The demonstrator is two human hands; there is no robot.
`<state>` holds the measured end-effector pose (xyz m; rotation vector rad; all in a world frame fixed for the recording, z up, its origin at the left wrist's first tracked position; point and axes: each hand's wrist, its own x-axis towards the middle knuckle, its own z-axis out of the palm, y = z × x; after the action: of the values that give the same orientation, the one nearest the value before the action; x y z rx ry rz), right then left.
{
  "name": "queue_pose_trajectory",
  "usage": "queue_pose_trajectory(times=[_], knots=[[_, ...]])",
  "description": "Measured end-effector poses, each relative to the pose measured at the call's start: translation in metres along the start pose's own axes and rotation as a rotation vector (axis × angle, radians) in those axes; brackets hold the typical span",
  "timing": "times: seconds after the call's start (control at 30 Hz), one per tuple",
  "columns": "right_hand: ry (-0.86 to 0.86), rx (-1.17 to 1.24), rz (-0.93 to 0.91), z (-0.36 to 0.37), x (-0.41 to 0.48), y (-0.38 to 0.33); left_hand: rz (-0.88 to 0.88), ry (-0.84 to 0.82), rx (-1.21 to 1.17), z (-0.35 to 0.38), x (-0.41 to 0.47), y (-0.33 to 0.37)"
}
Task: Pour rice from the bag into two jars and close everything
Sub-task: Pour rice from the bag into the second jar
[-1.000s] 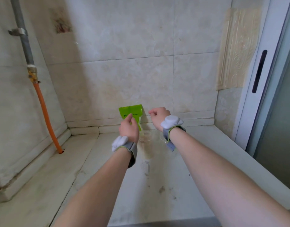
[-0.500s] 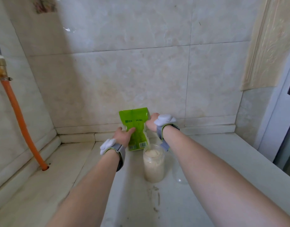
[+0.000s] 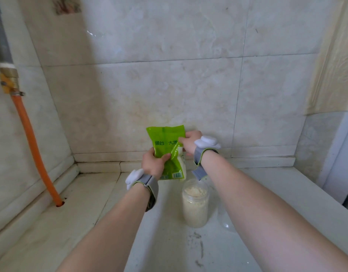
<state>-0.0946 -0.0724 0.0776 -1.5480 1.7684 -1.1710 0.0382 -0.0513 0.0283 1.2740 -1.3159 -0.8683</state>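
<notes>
In the centre of the frame both hands hold the green rice bag (image 3: 165, 138) upright above the desk (image 3: 90, 222). The left hand (image 3: 151, 166) has its fingers curled round the bag's lower left side, and the right hand (image 3: 189, 141) pinches its right edge. Just below, right of centre, an uncapped jar (image 3: 195, 205) stands on the desk, nearly full of rice. A second jar (image 3: 225, 222), clear and faint, shows beside the right forearm. An orange hose (image 3: 29, 134) runs down the left of the frame.

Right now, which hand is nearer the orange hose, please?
Left. The left hand is right of the orange hose; the right hand is farther right, past the bag.
</notes>
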Motion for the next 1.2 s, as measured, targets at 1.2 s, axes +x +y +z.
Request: queue_pose_trajectory(times=[1.2], knots=[[0.276, -0.381, -0.051, -0.198, -0.194, 0.007, -0.443, -0.417, -0.743, 0.144, -0.267, 0.067]])
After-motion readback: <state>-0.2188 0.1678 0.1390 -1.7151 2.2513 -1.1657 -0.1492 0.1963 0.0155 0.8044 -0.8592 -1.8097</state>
